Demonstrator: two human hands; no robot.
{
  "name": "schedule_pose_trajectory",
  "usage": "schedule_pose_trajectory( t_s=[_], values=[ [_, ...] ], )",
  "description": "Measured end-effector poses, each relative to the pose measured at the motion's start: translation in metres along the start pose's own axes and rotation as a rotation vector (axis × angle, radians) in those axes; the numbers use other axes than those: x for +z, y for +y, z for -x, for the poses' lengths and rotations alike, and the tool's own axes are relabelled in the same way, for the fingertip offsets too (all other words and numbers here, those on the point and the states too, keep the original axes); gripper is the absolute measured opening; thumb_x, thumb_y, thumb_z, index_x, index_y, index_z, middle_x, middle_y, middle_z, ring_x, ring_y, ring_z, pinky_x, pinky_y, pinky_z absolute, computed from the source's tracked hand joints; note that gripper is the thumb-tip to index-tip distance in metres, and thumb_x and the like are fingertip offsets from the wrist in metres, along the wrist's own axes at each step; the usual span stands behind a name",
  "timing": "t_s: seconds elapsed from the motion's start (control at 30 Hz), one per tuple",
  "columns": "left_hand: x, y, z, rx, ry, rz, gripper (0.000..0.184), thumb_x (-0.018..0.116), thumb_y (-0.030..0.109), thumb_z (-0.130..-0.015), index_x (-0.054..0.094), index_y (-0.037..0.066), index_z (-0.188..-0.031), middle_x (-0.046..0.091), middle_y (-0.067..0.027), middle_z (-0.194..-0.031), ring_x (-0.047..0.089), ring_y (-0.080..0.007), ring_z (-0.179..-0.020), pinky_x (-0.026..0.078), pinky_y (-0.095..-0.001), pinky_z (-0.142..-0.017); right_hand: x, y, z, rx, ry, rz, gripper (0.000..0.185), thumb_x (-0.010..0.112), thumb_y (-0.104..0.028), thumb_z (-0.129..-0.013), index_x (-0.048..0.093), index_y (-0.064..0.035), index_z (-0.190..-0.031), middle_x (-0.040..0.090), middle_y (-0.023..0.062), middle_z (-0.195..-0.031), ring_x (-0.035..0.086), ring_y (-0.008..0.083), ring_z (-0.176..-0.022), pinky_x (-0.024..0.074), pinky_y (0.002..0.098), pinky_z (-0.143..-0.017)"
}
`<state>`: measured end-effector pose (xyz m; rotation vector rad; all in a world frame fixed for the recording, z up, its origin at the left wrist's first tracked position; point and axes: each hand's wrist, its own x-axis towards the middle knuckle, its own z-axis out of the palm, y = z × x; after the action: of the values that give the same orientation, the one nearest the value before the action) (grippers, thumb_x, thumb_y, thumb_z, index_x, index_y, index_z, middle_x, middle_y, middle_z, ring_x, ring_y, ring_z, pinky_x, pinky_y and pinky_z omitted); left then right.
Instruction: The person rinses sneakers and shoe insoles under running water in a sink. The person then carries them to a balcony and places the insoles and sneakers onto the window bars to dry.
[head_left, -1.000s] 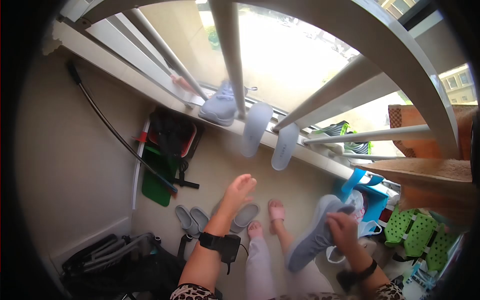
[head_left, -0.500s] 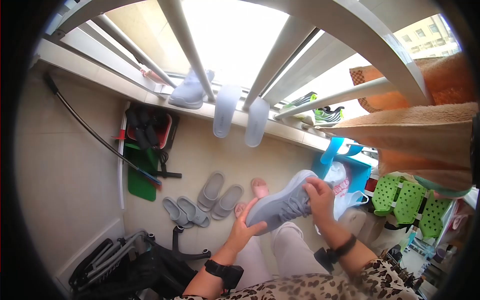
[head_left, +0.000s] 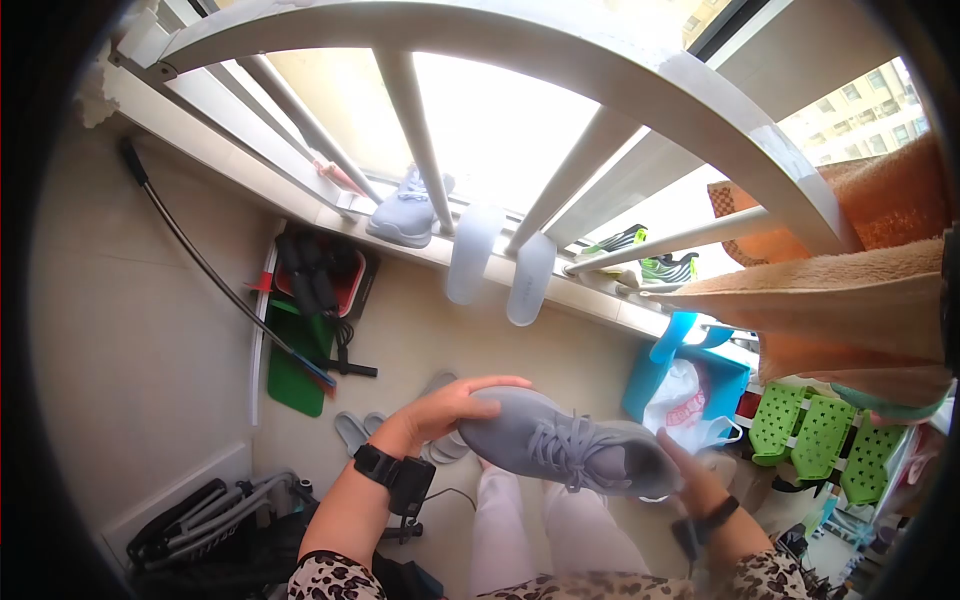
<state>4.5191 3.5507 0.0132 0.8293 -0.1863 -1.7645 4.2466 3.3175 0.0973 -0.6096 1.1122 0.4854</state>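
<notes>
A grey lace-up sneaker (head_left: 545, 435) is held up in front of me, its laces facing up and its opening toward the right. My left hand (head_left: 450, 408) grips the toe end, with the thumb on the upper and the fingers along the far edge. At the heel, my right hand (head_left: 692, 478) is closed round the back of the shoe, its fingers partly hidden. A matching grey sneaker (head_left: 405, 212) stands on the ledge by the railing. Grey slippers (head_left: 352, 430) lie on the floor, partly hidden behind my left arm.
White slides (head_left: 473, 255) lean against the railing bars (head_left: 412, 140), beside black-and-green sneakers (head_left: 668, 268). At right are a blue bin (head_left: 640, 385) holding a white plastic bag (head_left: 672, 395) and a green perforated rack (head_left: 778, 425). A broom (head_left: 205, 275), green dustpan (head_left: 297, 385) and folded chair (head_left: 215, 530) are at left.
The sneaker has swung from slanting up to the right to slanting slightly down, its laces now upward. My right hand has moved from the lace area to the heel. My view has shifted.
</notes>
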Motion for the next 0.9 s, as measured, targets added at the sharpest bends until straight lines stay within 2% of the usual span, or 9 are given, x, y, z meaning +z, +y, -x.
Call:
schedule_pose_trajectory(
  t_s=[0.1,0.17,0.3,0.43,0.53,0.6,0.7,0.83,0.9],
  values=[
    [-0.007,0.001,-0.024,0.009,-0.038,-0.021,0.073,0.071,0.042,-0.077,0.044,0.006,-0.134,0.052,-0.0124,-0.126,0.051,-0.0211,-0.115,0.041,-0.0323,-0.097,-0.029,0.035,-0.028,-0.198,-0.060,-0.433,0.066,0.044,-0.053,-0.092,0.042,-0.0013,-0.133,0.051,0.0154,-0.130,0.051,0.0288,-0.118,0.0398,0.0442,-0.102],
    [-0.004,0.005,-0.036,0.022,-0.017,-0.006,0.080,0.072,0.049,-0.074,0.043,0.004,-0.133,0.052,-0.0123,-0.125,0.051,-0.0210,-0.114,0.041,-0.0325,-0.096,-0.032,0.030,-0.033,-0.339,0.043,-0.201,0.058,0.055,-0.041,-0.087,0.047,0.0003,-0.127,0.056,0.0135,-0.122,0.055,0.0263,-0.110,0.0440,0.0392,-0.096],
    [-0.058,-0.002,-0.080,0.299,0.783,-0.056,0.068,0.070,0.043,-0.080,0.045,-0.001,-0.126,0.054,-0.0155,-0.121,0.052,-0.0237,-0.113,0.041,-0.0368,-0.098,-0.002,-0.005,-0.001,-0.618,0.359,0.936,0.065,0.049,-0.049,-0.086,0.046,0.0006,-0.128,0.056,0.0153,-0.124,0.056,0.0258,-0.110,0.0438,0.0376,-0.098],
    [-0.164,-0.022,-0.131,0.346,1.608,-0.752,0.075,0.075,0.034,-0.075,0.041,-0.008,-0.127,0.049,-0.0212,-0.126,0.051,-0.0302,-0.114,0.042,-0.0383,-0.096,-0.060,0.012,-0.018,-0.577,0.167,0.193,0.070,0.047,-0.054,-0.084,0.047,0.0014,-0.128,0.056,0.0161,-0.124,0.055,0.0285,-0.111,0.0430,0.0398,-0.098],
    [-0.201,-0.020,-0.147,0.230,1.324,-0.287,0.066,0.075,0.034,-0.077,0.048,-0.005,-0.123,0.057,-0.0168,-0.115,0.055,-0.0257,-0.107,0.041,-0.0404,-0.096,-0.073,0.017,-0.019,-0.449,0.085,-0.279,0.073,0.045,-0.055,-0.084,0.046,0.0017,-0.128,0.055,0.0170,-0.125,0.054,0.0314,-0.113,0.0412,0.0421,-0.100],
    [-0.183,-0.004,-0.133,0.116,0.967,-0.070,0.055,0.073,0.033,-0.078,0.053,0.000,-0.118,0.059,-0.0133,-0.112,0.056,-0.0234,-0.104,0.042,-0.0423,-0.093,-0.059,0.012,-0.015,-0.537,0.295,0.393,0.072,0.046,-0.055,-0.083,0.048,0.0015,-0.127,0.057,0.0163,-0.123,0.056,0.0301,-0.111,0.0415,0.0412,-0.099],
    [-0.160,-0.018,-0.132,0.190,0.555,0.318,0.036,0.066,0.029,-0.085,0.057,0.011,-0.114,0.060,-0.0044,-0.115,0.053,-0.0212,-0.108,0.035,-0.0504,-0.098,-0.058,0.015,-0.013,-0.613,0.422,0.691,0.071,0.048,-0.055,-0.082,0.049,0.0001,-0.126,0.058,0.0148,-0.122,0.057,0.0275,-0.108,0.0446,0.0392,-0.093],
    [-0.121,-0.036,-0.145,0.169,0.489,0.400,0.046,0.064,0.032,-0.085,0.050,0.009,-0.123,0.050,-0.0073,-0.128,0.040,-0.0258,-0.125,0.013,-0.0596,-0.104,-0.068,0.016,-0.029,-0.779,0.348,0.919,0.067,0.049,-0.052,-0.083,0.047,-0.0026,-0.128,0.056,0.0126,-0.124,0.058,0.0245,-0.106,0.0496,0.0365,-0.083],
    [-0.113,-0.038,-0.161,0.194,0.560,0.303,0.042,0.066,0.023,-0.084,0.052,0.004,-0.118,0.056,-0.0100,-0.121,0.051,-0.0247,-0.114,0.033,-0.0506,-0.099,-0.068,0.015,-0.032,-0.736,0.219,0.561,0.065,0.050,-0.050,-0.084,0.046,-0.0043,-0.129,0.055,0.0127,-0.125,0.057,0.0265,-0.107,0.0510,0.0393,-0.081]
  ],
)
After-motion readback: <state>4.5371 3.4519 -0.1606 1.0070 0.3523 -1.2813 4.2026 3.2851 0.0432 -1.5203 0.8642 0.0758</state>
